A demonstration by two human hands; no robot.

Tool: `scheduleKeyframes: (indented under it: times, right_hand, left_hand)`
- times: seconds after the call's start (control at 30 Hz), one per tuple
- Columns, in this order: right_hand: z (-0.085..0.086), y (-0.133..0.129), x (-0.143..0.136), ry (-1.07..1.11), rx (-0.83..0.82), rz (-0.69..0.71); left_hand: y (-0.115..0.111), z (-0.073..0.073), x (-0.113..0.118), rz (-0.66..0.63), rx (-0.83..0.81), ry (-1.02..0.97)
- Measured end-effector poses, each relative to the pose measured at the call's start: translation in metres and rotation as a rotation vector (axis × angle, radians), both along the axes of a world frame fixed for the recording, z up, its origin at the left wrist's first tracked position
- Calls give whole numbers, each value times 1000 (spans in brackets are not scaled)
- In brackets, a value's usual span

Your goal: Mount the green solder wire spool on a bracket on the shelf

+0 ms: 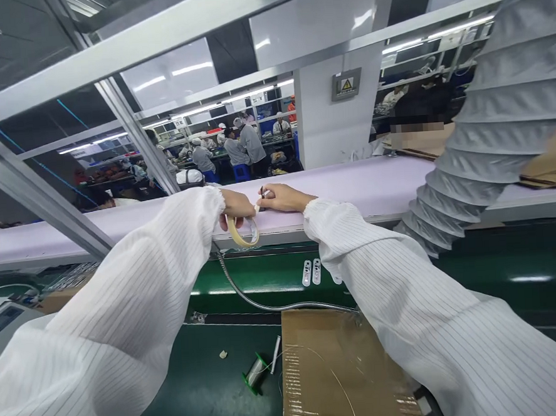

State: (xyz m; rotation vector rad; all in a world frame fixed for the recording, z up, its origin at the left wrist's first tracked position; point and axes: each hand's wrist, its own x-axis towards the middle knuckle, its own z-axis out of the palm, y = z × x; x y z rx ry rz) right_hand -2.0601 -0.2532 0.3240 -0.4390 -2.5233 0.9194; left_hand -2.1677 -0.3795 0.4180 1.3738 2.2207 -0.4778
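Note:
Both my arms in white striped sleeves reach out to a pale pink-topped shelf [361, 181]. A roll of yellowish tape [235, 234] hangs from my left hand [237, 204], its fingers closed on it at the shelf's front edge. Just right of it, my right hand [284, 197] is closed in a pinch, fingertips almost meeting the left ones. A small dark piece [262, 192] shows at the right fingertips; its kind is unclear. Between the hands is a small pale bit [257, 208], perhaps the tape's end.
Below lie a green conveyor belt [254, 280] with small white plates [316, 271], a metal flexible conduit [265, 307], a solder wire spool [256, 374] and a cardboard sheet [335, 380]. A grey ribbed duct [481, 139] hangs at right. A metal frame post [136, 129] stands left. People work beyond.

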Motion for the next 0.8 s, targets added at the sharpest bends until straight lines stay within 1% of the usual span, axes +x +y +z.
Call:
scheduleKeyframes:
  times: [0.13, 0.2, 0.3, 0.4, 0.57, 0.7, 0.8]
  right_hand:
    - [-1, 0, 0, 4, 15, -19]
    - [-2, 0, -1, 12, 27, -33]
    - [-3, 0, -2, 27, 32, -19]
    - [-4, 1, -2, 38, 44, -15]
    - [-4, -1, -6, 71, 42, -65]
    - [-6, -3, -12, 79, 34, -124]
    - [-9, -4, -17, 82, 29, -133]
  left_hand:
    - [1, -1, 5, -32, -7, 118]
    - [0, -1, 9, -47, -5, 153]
    - [-2, 1, 16, -78, 0, 189]
    - [-1, 2, 21, -107, -9, 201]
    - [2, 2, 24, -136, -11, 189]
    - [-3, 2, 27, -145, -3, 179]
    - [-7, 4, 32, -142, 9, 192]
